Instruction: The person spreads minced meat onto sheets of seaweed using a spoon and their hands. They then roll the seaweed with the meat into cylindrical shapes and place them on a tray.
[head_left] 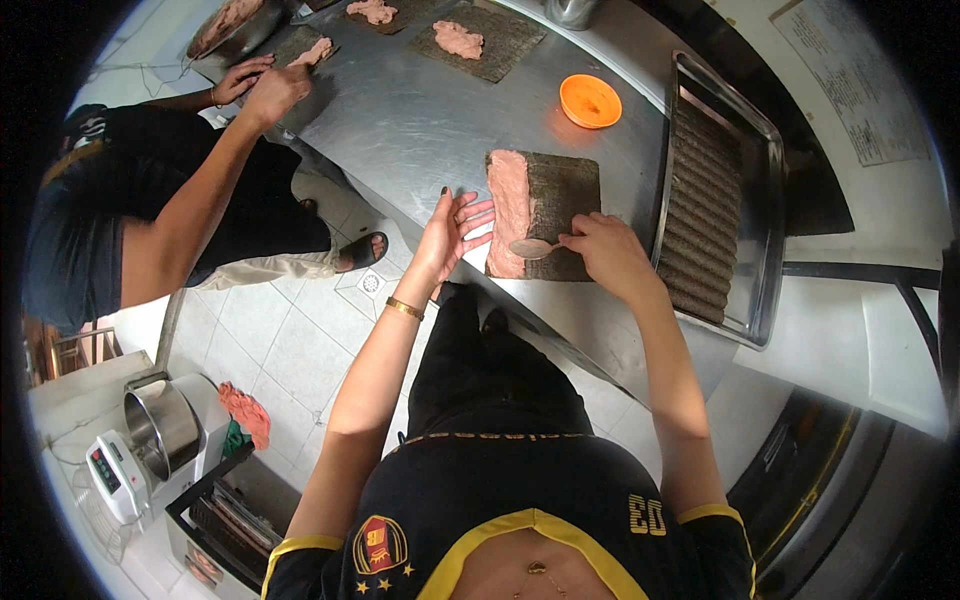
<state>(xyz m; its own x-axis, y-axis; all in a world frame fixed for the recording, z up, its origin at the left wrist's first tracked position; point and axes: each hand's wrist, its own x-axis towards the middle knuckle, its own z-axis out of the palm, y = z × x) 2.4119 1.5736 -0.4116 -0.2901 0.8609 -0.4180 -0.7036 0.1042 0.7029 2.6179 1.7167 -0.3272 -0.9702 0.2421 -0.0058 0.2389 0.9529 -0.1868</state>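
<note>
On the steel table in front of me lies a dark seaweed sheet (567, 200). A thick band of pink ground meat paste (508, 205) covers its left side. My right hand (608, 252) is closed around the handle of a spoon (532, 248), whose bowl rests at the lower right edge of the paste. My left hand (455, 232) is at the sheet's left edge, palm up with its fingers apart; it holds nothing, and I cannot tell whether its fingertips touch the sheet.
An orange bowl (591, 102) stands beyond the sheet. To the right, a metal tray (752, 290) holds rows of dark rolls (702, 200). At left, a co-worker's hands (272, 92) work over another sheet beside a metal mixing bowl (240, 45). More topped seaweed sheets (500, 45) lie farther back.
</note>
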